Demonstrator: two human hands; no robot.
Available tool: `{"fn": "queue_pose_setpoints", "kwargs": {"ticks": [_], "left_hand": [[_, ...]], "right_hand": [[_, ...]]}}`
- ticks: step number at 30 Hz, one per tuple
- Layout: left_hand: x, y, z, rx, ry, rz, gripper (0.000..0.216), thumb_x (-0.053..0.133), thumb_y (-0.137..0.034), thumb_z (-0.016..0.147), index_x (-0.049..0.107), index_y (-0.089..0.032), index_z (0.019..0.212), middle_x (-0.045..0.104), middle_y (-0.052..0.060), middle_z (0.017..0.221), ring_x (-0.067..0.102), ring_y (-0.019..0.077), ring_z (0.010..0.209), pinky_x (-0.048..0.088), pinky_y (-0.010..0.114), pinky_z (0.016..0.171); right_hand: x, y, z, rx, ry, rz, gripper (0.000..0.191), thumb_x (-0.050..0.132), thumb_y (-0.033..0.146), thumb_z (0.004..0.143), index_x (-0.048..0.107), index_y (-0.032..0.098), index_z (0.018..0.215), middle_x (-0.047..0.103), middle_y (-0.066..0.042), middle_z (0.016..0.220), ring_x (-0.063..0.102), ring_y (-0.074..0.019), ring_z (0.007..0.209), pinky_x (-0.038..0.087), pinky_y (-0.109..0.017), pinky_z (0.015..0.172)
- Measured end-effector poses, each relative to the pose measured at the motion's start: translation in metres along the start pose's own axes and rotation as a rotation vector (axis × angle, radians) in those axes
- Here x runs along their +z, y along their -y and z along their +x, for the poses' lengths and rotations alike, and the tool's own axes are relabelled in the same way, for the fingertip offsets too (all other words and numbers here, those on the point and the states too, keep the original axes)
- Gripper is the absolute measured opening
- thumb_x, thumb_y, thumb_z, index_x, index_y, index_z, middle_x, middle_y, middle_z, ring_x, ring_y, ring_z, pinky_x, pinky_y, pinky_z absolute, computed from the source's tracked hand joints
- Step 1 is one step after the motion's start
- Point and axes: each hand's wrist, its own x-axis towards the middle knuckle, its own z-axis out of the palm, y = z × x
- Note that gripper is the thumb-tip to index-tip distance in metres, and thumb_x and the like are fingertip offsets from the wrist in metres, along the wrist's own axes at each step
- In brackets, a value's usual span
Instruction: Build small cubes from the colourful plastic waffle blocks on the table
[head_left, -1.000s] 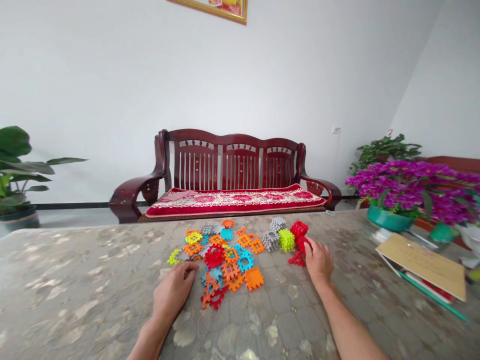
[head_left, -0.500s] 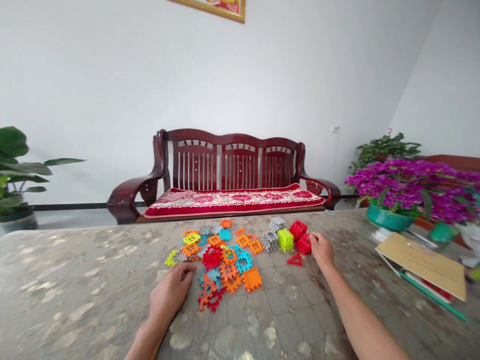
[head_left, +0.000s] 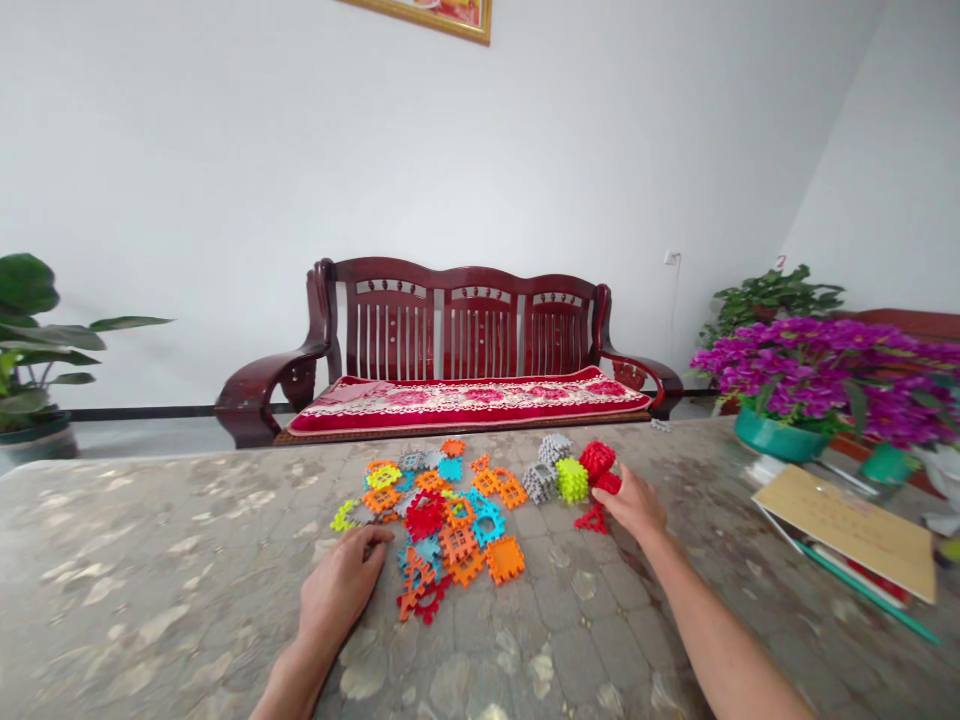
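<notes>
My right hand (head_left: 636, 508) has its thumb and fingers around a stack of red interlocking building tiles (head_left: 609, 484). Behind that sits a second red stack (head_left: 596, 460), and a lime-green stack (head_left: 572, 480) stands to its left. Two grey stacks (head_left: 539, 483) are further left. A red triangular tile (head_left: 591, 519) lies just in front of my right thumb. My left hand (head_left: 346, 568) rests on the table with fingers curled together, nothing visible in them. It is beside a loose pile of tiles, among them a red tile (head_left: 424, 514), a blue tile (head_left: 486, 518) and an orange square tile (head_left: 504, 559).
The patterned table (head_left: 187, 560) spreads under everything. At the right are purple flowers in a green pot (head_left: 780, 432) and a brown envelope (head_left: 847, 525) on papers. A small grey piece (head_left: 660, 426) lies at the far edge. Beyond stands a wooden bench (head_left: 480, 330).
My right hand has shifted slightly left, and its thumb now reaches across the front of the red stack. My left hand and the loose pile stay as they were.
</notes>
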Motion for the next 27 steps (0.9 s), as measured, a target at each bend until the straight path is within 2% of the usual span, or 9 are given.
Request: {"fn": "queue_pose_setpoints", "kwargs": {"ticks": [3,11,14,18,22,27], "left_hand": [[-0.001,-0.001,-0.001,-0.004,0.001,0.0,0.029,0.042,-0.035,0.086,0.068,-0.031,0.1,0.068,-0.001,0.119,0.065,0.018,0.101,0.048,0.026,0.08],[-0.003,-0.004,-0.002,-0.012,-0.007,-0.003,0.029,0.042,-0.036,0.086,0.069,-0.031,0.098,0.069,-0.001,0.117,0.065,0.0182,0.1,0.048,0.025,0.077],[-0.003,-0.003,-0.002,-0.006,-0.02,-0.007,0.029,0.044,-0.036,0.085,0.069,-0.031,0.097,0.07,-0.002,0.115,0.066,0.0182,0.098,0.048,0.025,0.076],[-0.003,-0.003,-0.002,-0.001,-0.012,-0.011,0.029,0.043,-0.035,0.085,0.069,-0.031,0.098,0.069,-0.001,0.116,0.065,0.0182,0.1,0.047,0.025,0.077],[-0.003,-0.004,-0.003,-0.003,0.007,-0.017,0.029,0.041,-0.033,0.087,0.068,-0.03,0.098,0.07,-0.001,0.114,0.064,0.0179,0.1,0.047,0.026,0.08],[-0.005,-0.007,-0.004,-0.009,0.001,-0.023,0.027,0.043,-0.031,0.087,0.068,-0.029,0.099,0.07,-0.001,0.114,0.064,0.0171,0.1,0.046,0.025,0.08]], "right_hand": [[0.002,0.002,-0.001,0.006,0.044,0.002,0.074,0.061,0.051,0.072,0.047,0.015,0.135,0.065,-0.016,0.116,0.061,-0.0323,0.106,0.047,-0.041,0.084],[0.004,0.001,-0.005,-0.005,0.086,-0.036,0.047,0.055,0.039,0.075,0.058,0.02,0.118,0.068,-0.013,0.106,0.065,-0.0294,0.097,0.049,-0.037,0.075],[0.002,0.002,-0.008,-0.014,0.099,-0.051,0.05,0.056,0.038,0.074,0.056,0.019,0.121,0.068,-0.014,0.106,0.065,-0.0303,0.098,0.049,-0.037,0.076],[0.0,0.003,-0.01,-0.021,0.096,-0.046,0.061,0.057,0.049,0.076,0.052,0.018,0.128,0.067,-0.015,0.113,0.063,-0.0318,0.103,0.048,-0.039,0.079],[0.005,0.0,-0.01,-0.022,0.07,-0.033,0.063,0.055,0.05,0.079,0.05,0.017,0.132,0.067,-0.015,0.115,0.063,-0.031,0.103,0.048,-0.038,0.08],[0.004,-0.004,-0.011,-0.05,-0.006,-0.041,0.071,0.061,0.051,0.074,0.049,0.014,0.133,0.064,-0.017,0.118,0.061,-0.0318,0.104,0.046,-0.04,0.084]]}}
